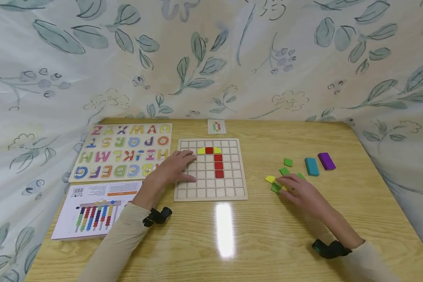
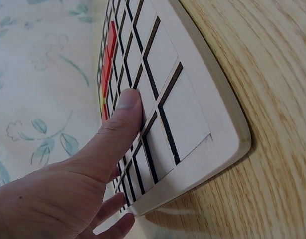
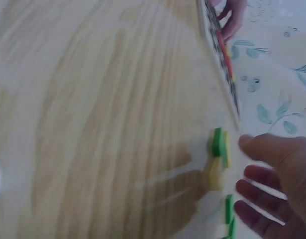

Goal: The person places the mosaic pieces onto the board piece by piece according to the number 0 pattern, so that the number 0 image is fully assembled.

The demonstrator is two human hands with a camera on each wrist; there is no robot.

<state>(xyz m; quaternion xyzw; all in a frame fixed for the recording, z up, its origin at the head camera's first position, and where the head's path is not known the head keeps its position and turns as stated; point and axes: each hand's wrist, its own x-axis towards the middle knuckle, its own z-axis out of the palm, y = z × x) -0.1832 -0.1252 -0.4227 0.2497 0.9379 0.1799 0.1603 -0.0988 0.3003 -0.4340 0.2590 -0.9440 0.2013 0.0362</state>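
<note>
A wooden grid board (image 1: pixel 200 184) lies in the middle of the table. Red squares (image 1: pixel 219 165) fill several of its cells, and a yellow curved piece (image 1: pixel 201 150) sits on each side of the top red one. My left hand (image 1: pixel 174 168) rests at the board's left edge. In the left wrist view the thumb (image 2: pixel 125 107) lies over the cells, with other fingers by the rim. To the right, my right hand (image 1: pixel 301 192) hovers by loose green squares (image 1: pixel 275 188) and yellow pieces (image 1: pixel 270 179), fingers loosely bent; no piece shows in its grasp.
Behind the board lies a small pattern card (image 1: pixel 216 126). An alphabet puzzle (image 1: pixel 123 135) and a white box or booklet (image 1: pixel 65 219) with an abacus picture are on the left. Teal (image 1: pixel 311 167) and purple (image 1: pixel 326 161) blocks sit at right. Leaf-patterned fabric (image 1: pixel 232 78) hangs behind.
</note>
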